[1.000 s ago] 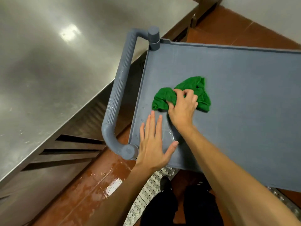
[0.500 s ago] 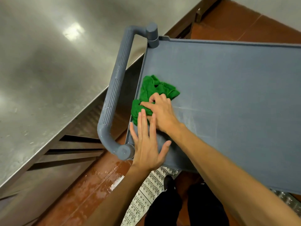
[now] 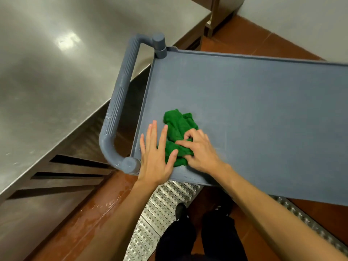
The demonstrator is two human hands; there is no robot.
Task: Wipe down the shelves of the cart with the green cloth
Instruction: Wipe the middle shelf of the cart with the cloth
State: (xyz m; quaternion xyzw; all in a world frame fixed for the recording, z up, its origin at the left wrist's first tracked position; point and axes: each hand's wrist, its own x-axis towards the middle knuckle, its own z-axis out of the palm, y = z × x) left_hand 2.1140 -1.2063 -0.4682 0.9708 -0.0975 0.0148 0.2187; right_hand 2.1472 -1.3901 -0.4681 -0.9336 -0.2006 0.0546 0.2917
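The grey plastic cart's top shelf [image 3: 254,110] fills the right of the view. A crumpled green cloth [image 3: 177,127] lies on it near the front left corner. My right hand [image 3: 201,151] grips the cloth with curled fingers and presses it on the shelf. My left hand [image 3: 156,153] lies flat with straight fingers on the shelf's front left corner, its fingertips touching the cloth's left side. The lower shelves are hidden under the top one.
The cart's ribbed grey handle [image 3: 120,102] curves along its left end. A stainless steel counter [image 3: 56,63] stands close on the left. A perforated metal floor grate [image 3: 158,213] and wet red-brown tiles [image 3: 90,213] lie below, by my dark shoes.
My right hand swept the cloth from mid-shelf to the left edge, then back toward the front corner. The left hand stayed flat on the corner.
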